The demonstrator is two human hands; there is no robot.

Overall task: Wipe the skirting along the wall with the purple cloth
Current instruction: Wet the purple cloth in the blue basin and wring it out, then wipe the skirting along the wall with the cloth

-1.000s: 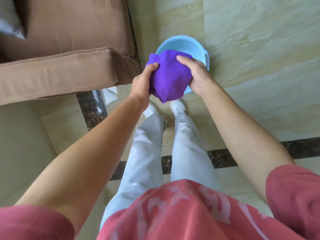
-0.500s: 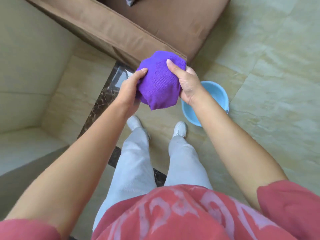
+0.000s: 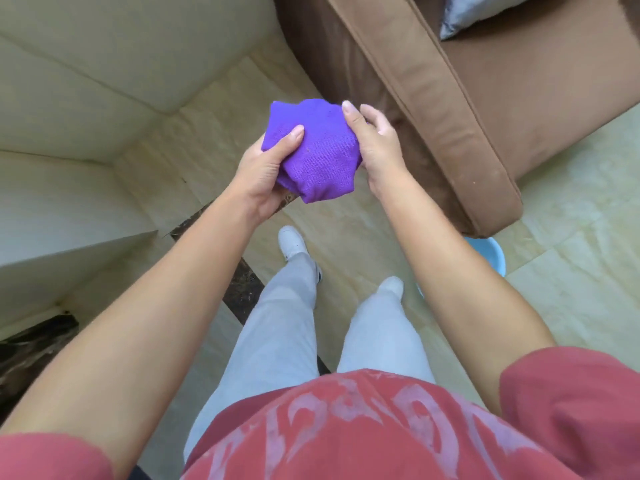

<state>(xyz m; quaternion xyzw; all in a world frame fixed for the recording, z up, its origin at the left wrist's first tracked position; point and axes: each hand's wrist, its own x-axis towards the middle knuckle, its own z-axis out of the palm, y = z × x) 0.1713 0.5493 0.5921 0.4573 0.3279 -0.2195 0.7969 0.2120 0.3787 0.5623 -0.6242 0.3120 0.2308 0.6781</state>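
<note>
One purple cloth [image 3: 313, 150], one blue basin [image 3: 493, 254], one brown sofa [image 3: 485, 98], two hands: left hand [image 3: 265, 174], right hand [image 3: 379, 147].

Purple cloth [image 3: 313, 150]; brown sofa [image 3: 485, 98]; seemingly blue basin [image 3: 493, 254].

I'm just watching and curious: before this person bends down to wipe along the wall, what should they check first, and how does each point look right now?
1. purple cloth in hand: ok, left hand and right hand both grip it.
2. Cloth bunched into a pad: ok.
3. Cloth damp enough: cannot tell.
4. Path to the wall: ok, bare floor.
5. Cloth at the skirting: not ok, held up in the air.
6. blue basin underfoot: ok, off beside the brown sofa.
</note>
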